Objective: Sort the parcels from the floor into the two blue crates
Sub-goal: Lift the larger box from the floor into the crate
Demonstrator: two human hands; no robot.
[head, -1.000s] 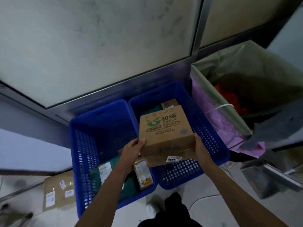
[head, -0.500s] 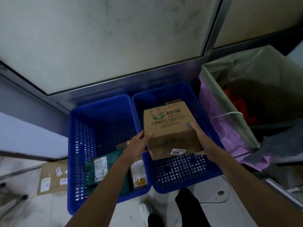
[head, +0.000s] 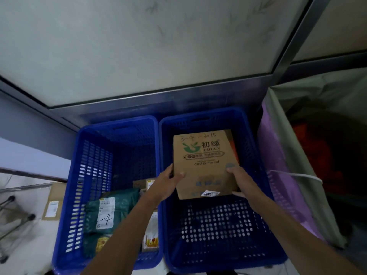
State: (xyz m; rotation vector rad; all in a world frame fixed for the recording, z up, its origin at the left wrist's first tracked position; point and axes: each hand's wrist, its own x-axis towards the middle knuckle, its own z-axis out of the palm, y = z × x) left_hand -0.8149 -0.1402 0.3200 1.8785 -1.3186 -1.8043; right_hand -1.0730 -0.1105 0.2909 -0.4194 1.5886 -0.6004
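Two blue crates stand side by side against the wall. I hold a brown cardboard box (head: 202, 161) with a green logo inside the right crate (head: 256, 231), toward its far half. My left hand (head: 168, 182) grips the box's left edge and my right hand (head: 239, 179) grips its right edge and underside. Another parcel edge shows behind the box. The left crate (head: 67, 215) holds a green mailer bag (head: 111, 207) with a white label and some small flat packets, partly hidden by my left forearm.
A flat brown parcel (head: 53, 203) lies on the floor left of the left crate, beside a metal chair leg (head: 17, 219). A purple-lined bag or bin (head: 282, 185) stands right of the right crate. A frosted wall panel (head: 139, 46) rises directly behind the crates.
The box has gone down from above the right crate's rim into the crate, and my view has moved closer over the crates. Both hands have kept their grip.
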